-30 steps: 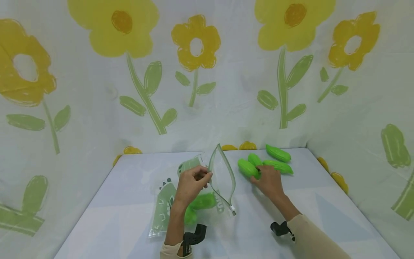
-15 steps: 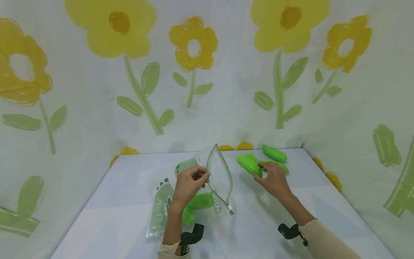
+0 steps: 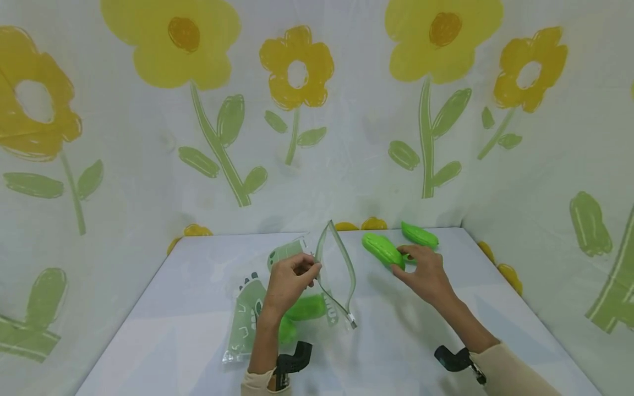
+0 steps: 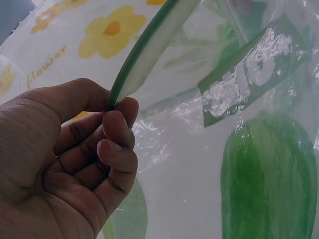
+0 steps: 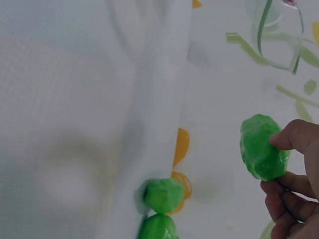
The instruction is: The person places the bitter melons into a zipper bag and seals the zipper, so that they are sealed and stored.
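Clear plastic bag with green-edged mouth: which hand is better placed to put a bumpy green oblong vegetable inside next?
Right, probably: the right hand grips the vegetable, while the left hand pinches the open bag by its edge.

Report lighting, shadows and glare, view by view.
Head: soft light, a faint shadow on the white table below the right hand; left wrist: dimmer, white glints on the clear zip bag; right wrist: dim too, slight sheen on the held green gourd.
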Tool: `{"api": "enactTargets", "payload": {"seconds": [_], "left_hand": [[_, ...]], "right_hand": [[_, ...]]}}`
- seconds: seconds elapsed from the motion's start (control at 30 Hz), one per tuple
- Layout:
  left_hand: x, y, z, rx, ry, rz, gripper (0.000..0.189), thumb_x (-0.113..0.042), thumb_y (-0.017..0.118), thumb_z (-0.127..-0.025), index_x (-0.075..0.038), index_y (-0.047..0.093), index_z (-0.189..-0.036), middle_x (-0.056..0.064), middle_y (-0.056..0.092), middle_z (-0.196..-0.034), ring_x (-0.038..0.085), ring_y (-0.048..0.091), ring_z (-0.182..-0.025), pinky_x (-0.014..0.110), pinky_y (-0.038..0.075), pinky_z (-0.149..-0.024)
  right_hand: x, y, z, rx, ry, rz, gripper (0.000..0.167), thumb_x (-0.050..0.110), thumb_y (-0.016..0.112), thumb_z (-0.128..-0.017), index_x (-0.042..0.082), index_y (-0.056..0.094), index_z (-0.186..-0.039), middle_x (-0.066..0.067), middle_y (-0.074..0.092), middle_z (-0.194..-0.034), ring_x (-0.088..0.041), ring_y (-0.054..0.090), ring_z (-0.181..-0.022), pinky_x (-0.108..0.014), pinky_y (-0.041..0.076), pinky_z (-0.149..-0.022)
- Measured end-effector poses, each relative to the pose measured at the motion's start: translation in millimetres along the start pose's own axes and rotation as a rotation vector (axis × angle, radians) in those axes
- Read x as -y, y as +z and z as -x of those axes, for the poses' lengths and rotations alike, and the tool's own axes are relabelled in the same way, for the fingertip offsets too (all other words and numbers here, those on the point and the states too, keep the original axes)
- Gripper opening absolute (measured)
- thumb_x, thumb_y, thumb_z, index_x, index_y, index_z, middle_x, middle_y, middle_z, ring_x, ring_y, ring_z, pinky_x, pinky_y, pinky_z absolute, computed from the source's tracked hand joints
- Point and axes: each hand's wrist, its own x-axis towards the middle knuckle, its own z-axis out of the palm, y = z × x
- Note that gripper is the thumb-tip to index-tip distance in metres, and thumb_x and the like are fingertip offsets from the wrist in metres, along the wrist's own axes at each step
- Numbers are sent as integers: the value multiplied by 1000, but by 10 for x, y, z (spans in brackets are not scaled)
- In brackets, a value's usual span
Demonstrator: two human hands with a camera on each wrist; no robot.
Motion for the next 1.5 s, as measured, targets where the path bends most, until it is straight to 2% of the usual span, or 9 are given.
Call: {"api": "enactTargets", "payload": {"seconds": [0.37,0.53,0.67,0.8,0.93,1.13,1.37,1.5], "left_hand": [[4,-5,1,-3,2,0,6,-1,70,-93,4,72,-96,14,68,-78,32,63,-64,24,48,-59],[17,-4,-4,-2,2,-2,6,-1,70,-93,4,72,-96,13,67,-78,34,63,-65,24,48,-59],[-6,-12,4,-2,3,-1,6,-2,70,-93,4,72,-96,13,68,-78,33,63,-65,25,49,-60],[-24,-17,2,-6,2,-5,6,0,70,-92,5,72,-96,15,68,-78,36,63,-65,25,48,-59],[107,15,-43,-13,-10,-17,5,-1,71,-92,3,72,-94,13,67,-76,35,63,-64,24,47,-58],[362,56,-102,-25,-14,-21,6,-10,75,-91,-5,74,-95,4,68,-76,23,63,-62,25,48,-58],[403,42,-108,-13,13,-1,9,-15,75,-92,-7,74,-96,2,69,-77,18,62,-62,27,49,-58],[401,42,-103,-12,6,-2,9,-15,76,-91,-7,75,-95,3,68,-77,17,62,-62,26,49,-59]], "right_hand": [[150,-139,17,-28,-50,-58,36,7,84,-78,2,72,-111,-10,72,-106,-33,62,-98,-50,47,-81],[218,-169,15,-58,-119,-80,36,5,85,-75,3,73,-109,-8,72,-106,-30,65,-91,-45,51,-76],[254,-181,8,-69,-156,-88,37,3,86,-74,3,73,-109,-7,72,-106,-29,65,-90,-45,51,-76],[299,-188,10,-59,-148,-98,39,5,86,-75,4,72,-111,-7,71,-108,-28,64,-92,-47,50,-78],[354,-195,11,-37,-151,-127,39,9,86,-76,5,71,-112,-6,70,-110,-28,63,-95,-49,48,-81],[416,-193,-5,-20,-202,-129,39,12,87,-76,6,72,-111,-5,70,-110,-26,63,-95,-40,53,-78],[465,-166,-16,6,-216,-151,40,12,87,-76,7,72,-112,-3,69,-111,-25,62,-98,-46,53,-79],[508,-147,3,36,-216,-160,40,12,87,-77,8,71,-113,-3,68,-112,-27,61,-100,-46,51,-81]]}}
